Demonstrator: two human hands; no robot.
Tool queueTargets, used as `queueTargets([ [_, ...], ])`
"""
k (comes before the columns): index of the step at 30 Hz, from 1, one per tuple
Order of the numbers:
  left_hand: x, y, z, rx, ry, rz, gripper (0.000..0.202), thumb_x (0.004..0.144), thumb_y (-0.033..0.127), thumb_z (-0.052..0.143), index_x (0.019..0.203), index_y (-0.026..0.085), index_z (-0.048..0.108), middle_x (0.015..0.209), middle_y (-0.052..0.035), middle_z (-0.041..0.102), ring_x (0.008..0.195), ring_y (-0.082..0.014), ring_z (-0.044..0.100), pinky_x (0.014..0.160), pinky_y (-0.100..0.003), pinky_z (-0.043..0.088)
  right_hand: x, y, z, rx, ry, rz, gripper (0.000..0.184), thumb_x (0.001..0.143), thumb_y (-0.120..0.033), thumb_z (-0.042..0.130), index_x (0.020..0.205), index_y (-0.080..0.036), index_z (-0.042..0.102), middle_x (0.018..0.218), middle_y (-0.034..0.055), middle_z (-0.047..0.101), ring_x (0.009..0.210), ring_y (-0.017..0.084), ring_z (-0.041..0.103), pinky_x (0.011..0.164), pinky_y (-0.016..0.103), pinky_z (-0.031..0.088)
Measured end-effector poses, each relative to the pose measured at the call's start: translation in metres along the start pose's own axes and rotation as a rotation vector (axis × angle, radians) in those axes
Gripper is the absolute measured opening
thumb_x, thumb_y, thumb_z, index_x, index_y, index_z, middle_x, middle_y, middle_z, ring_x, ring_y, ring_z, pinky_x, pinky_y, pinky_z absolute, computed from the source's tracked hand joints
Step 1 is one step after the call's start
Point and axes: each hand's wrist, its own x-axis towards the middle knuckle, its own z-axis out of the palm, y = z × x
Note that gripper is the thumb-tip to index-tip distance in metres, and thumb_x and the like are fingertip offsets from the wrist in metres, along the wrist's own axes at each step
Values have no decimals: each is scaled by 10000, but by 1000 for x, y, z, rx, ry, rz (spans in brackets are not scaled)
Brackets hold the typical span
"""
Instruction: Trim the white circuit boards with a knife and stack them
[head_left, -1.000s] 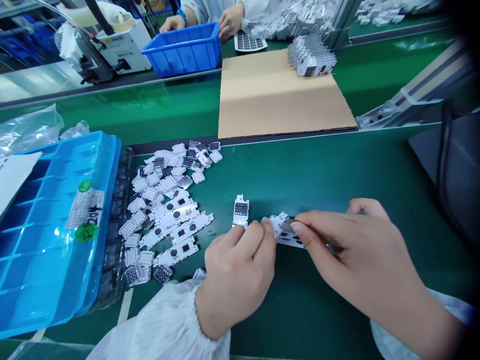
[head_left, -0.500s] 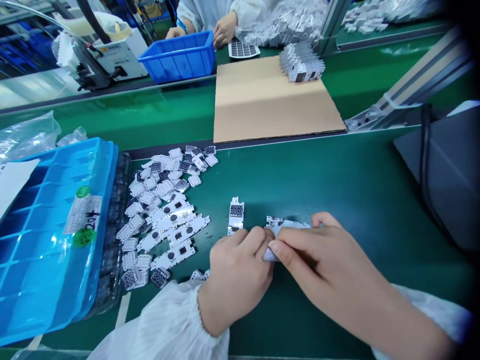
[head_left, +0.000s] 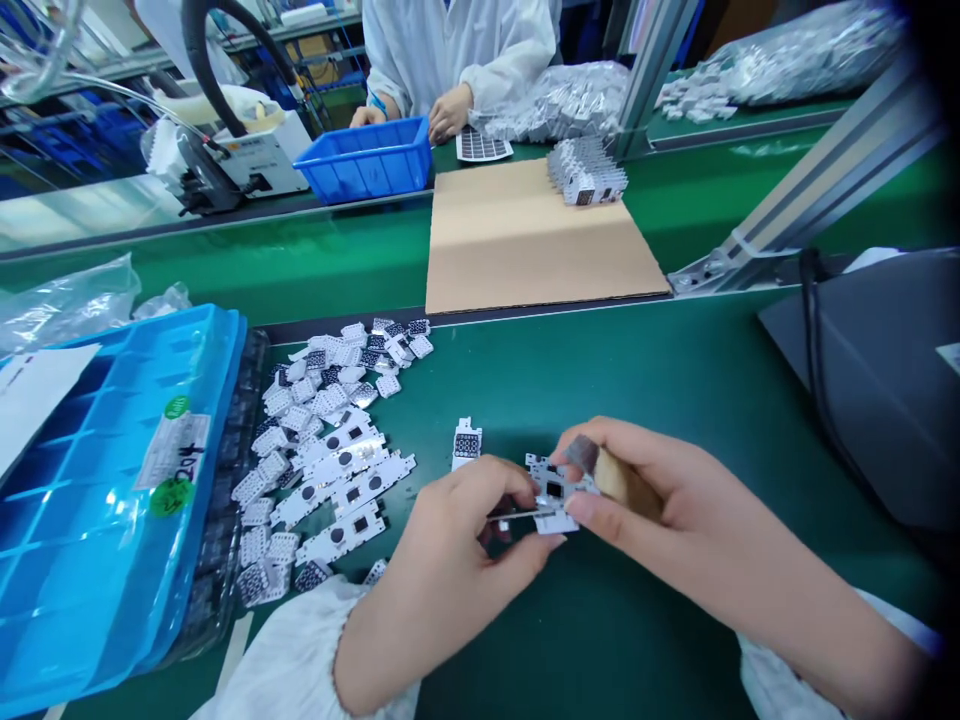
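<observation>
My left hand [head_left: 457, 555] and my right hand [head_left: 660, 505] meet above the green mat [head_left: 660, 390] and both pinch a small white circuit-board piece [head_left: 553, 492] with black squares. Between my left fingers a thin flat strip shows edge-on. My right hand also tucks a brownish object with a grey end [head_left: 600, 470] under the thumb; I cannot name it. A single white board with a display pattern [head_left: 466, 443] lies just left of my fingers. A heap of small white boards and strips [head_left: 330, 440] spreads to the left.
A blue compartment tray [head_left: 97, 480] wrapped in plastic sits at the left edge. A cardboard sheet [head_left: 525, 235] with a stack of white boards [head_left: 586, 172] lies beyond. Another person [head_left: 450, 50] works behind a blue bin [head_left: 367, 160]. A dark grey box [head_left: 877, 370] stands right.
Both hands lifted the white board piece off the mat and turned it face up between them. The camera tilted upward, showing more of the far bench.
</observation>
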Motion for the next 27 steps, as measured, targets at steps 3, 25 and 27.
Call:
queueTargets([
  [3, 1, 0, -3, -413, 3, -122, 173, 718, 207, 695, 813, 205, 550, 800, 24, 590, 576, -61, 527, 503, -164, 435, -1, -2, 2, 115, -43, 8, 209, 820, -408, 547, 720, -225, 559, 507, -49, 380, 413, 77, 332, 338, 201, 263],
  [25, 4, 4, 8, -1286, -36, -301, 119, 913, 223, 469, 942, 142, 551, 736, -21, 597, 609, -71, 553, 570, -176, 447, -1, 8, 12, -596, 390, -498, 265, 970, -293, 345, 829, -215, 556, 641, -61, 580, 528, 85, 491, 778, 369, 246],
  [27, 3, 2, 8, -1287, -71, -292, 116, 901, 214, 498, 969, 144, 561, 740, -24, 607, 606, -62, 543, 565, -165, 430, 0, 7, 10, -703, 419, -578, 239, 956, -272, 391, 787, -205, 546, 602, -64, 572, 494, 82, 466, 774, 382, 239],
])
